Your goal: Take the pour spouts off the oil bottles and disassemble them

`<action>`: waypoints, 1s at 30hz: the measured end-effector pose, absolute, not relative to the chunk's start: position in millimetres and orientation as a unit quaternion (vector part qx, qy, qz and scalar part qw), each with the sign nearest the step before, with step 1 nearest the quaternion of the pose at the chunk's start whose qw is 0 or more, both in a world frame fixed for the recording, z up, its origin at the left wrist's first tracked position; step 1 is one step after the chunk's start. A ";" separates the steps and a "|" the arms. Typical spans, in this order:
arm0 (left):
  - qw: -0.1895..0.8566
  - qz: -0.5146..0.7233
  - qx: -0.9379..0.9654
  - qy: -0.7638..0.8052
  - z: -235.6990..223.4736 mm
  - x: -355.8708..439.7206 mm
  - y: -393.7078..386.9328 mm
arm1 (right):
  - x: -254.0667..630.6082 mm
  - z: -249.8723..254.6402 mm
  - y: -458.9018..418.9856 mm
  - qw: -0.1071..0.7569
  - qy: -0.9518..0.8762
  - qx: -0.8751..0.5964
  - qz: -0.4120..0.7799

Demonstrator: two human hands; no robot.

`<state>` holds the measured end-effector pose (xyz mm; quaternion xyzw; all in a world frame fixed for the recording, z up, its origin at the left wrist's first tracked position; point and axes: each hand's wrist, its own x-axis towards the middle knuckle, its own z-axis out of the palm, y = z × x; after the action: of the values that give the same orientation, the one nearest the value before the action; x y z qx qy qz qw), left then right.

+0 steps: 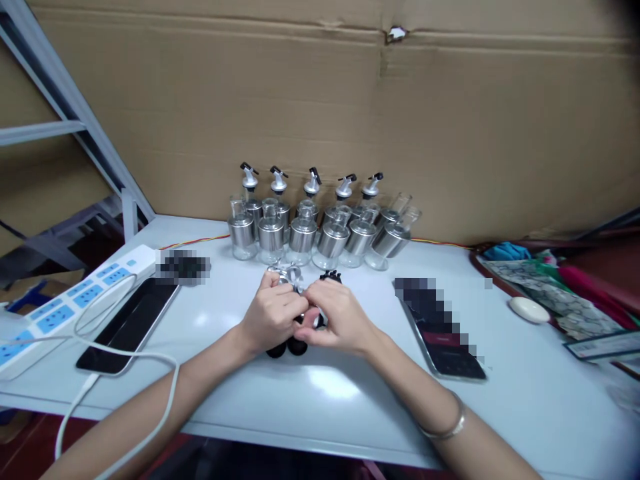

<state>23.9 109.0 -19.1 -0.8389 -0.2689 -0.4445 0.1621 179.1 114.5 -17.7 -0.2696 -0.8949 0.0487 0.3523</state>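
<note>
Meeting over the bench (350, 417), the left hand (273, 312) and right hand (343, 315) curl inward, hiding their grip; what each grasps cannot be told. Silver pieces (290, 269) and rounded black pieces (276, 351) show around them, before metal-banded bottles (333, 239). Far right, a pale label (607, 345) carries print too blurred to read.

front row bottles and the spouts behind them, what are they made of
Front-row bottles: likely clear glass, see-through with glints. Their sleeves: probably brushed steel, grey with a metallic sheen. Spouts: metal or coated plastic, silvery and smooth; levers perhaps plastic, being solid black.
</note>
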 end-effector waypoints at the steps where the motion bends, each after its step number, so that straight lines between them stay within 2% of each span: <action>1: 0.163 -0.440 -0.842 -0.266 -19.6 24.3 108.9 | 180.8 -21.0 114.8 0.330 -0.902 -0.272 0.065; 3: 0.164 -0.435 -0.846 -0.261 -19.6 24.4 108.7 | 182.9 -25.8 113.6 0.313 -0.907 -0.271 0.070; 8: 0.176 -0.451 -0.817 -0.313 -14.2 22.5 108.8 | 181.7 -28.3 105.0 0.408 -0.863 -0.290 -0.069; 13: 0.191 -0.401 -0.815 -0.373 -14.2 20.6 112.6 | 180.7 -23.0 101.0 0.420 -0.838 -0.320 -0.134; 22: 0.187 -0.385 -0.834 -0.349 -22.1 19.3 116.2 | 176.8 -17.9 101.4 0.403 -0.857 -0.284 -0.148; 30: 0.173 -0.381 -0.849 -0.322 -22.4 16.5 117.4 | 177.8 -19.6 104.2 0.428 -0.867 -0.238 -0.093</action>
<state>16.5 117.4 -22.4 -0.8492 -0.3221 -0.3811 0.1731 177.8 104.2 -19.6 -0.2377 -0.8670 -0.0934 0.4279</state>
